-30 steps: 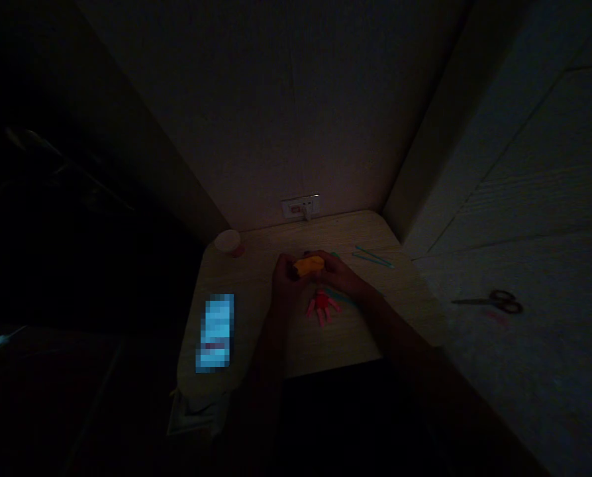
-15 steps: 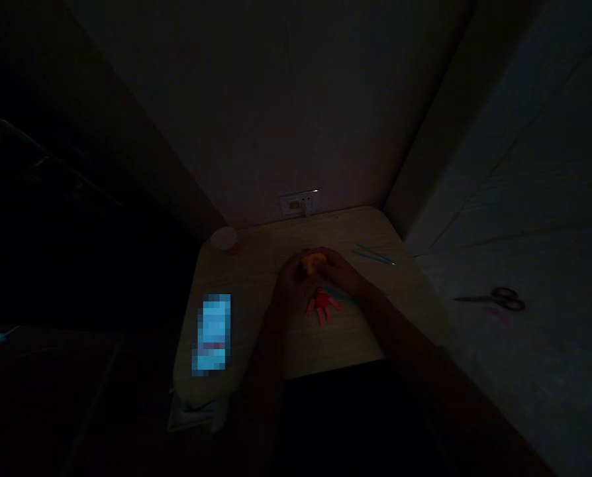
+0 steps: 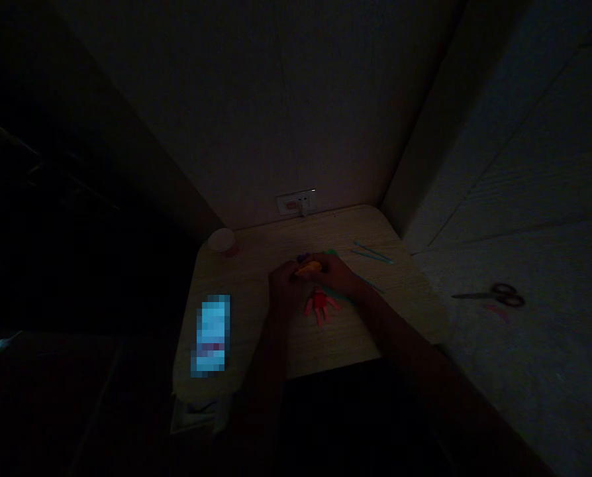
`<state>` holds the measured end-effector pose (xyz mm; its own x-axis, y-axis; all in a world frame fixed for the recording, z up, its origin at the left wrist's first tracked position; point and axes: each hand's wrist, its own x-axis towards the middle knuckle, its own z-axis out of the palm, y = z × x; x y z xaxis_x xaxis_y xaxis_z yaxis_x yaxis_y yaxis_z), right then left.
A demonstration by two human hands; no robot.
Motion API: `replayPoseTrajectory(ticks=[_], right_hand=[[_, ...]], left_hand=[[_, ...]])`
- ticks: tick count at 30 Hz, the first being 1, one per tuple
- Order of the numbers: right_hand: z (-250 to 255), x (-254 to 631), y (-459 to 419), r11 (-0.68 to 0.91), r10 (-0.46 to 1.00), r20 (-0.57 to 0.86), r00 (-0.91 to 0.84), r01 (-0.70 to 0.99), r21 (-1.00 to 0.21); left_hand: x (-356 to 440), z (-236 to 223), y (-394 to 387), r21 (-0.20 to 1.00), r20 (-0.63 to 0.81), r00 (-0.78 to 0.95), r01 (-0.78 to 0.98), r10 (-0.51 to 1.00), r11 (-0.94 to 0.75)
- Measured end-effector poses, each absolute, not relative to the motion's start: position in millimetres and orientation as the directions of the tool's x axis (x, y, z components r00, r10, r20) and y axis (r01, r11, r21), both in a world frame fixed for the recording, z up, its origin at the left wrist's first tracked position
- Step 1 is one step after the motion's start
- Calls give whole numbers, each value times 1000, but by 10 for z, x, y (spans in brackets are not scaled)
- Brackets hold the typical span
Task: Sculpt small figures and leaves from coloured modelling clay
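Head view: at your left, the bright screen (image 3: 211,334) lies on the table (image 3: 336,348), probably set aside where your arm leaves it uncovered, and the cup (image 3: 221,241) stands near the back edge, clear of your elbows. Your left hand (image 3: 286,283) has its fingers closed on one side of the orange piece (image 3: 310,267), seemingly to steady it, while your right hand (image 3: 336,271) pinches the other side, perhaps to work it by feel in such dim light. Just behind them show a purple piece (image 3: 302,257) and a green piece (image 3: 331,252); the pink figure (image 3: 320,301) lies in front, likely kept close to reach. Farther right come the thin sticks (image 3: 373,252), then the scissors (image 3: 508,295) beside a pink scrap (image 3: 498,313), off the table. Half a second ago your fingers wrapped the orange piece more closely and hid the green one; now it shows as a slimmer wedge, and the purple and green pieces peek out. The figure, sticks and scissors look unmoved, apart from your camera's slight shift.
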<state>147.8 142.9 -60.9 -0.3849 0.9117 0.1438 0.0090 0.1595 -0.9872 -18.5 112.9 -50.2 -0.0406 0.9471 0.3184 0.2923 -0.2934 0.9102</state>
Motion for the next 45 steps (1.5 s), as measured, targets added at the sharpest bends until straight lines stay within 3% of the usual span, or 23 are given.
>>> replayPoseTrajectory(ticks=[10,13,17,20,24,29,33,40,45], right_hand=[[-604,1520,1464,44,946,82,-315,-127,-991],[-592,1535,1457,41,962,82,-261,-158,-987],[-621,1553,1455,42,969,69,-236,-120,-992],[-672,1548,1463,42,975,60,-213,-87,-995],[-706,1523,1474,48,988,58,-145,-67,-997],[-634,1514,1461,-57,977,-11,-215,-211,-976],[-573,1528,1446,-61,964,22,-263,-302,-951],[-600,1518,1468,-167,935,-57,-349,-292,-942],[-627,1516,1488,-166,958,-70,-279,-339,-926]], left_hand=[[-155,-554,1123,890,344,-66,341,937,-303],[-129,-556,1117,924,329,-71,232,942,-306],[-140,-556,1141,944,322,-54,88,945,-317],[-172,-562,1181,940,317,15,129,948,-316],[-193,-578,1214,949,277,-27,167,961,-269],[-231,-561,1237,962,232,-106,171,967,-212],[-279,-532,1261,971,194,-176,172,965,-164],[-283,-535,1240,988,146,-248,85,958,-129],[-266,-541,1260,992,110,-243,-33,964,-121]])
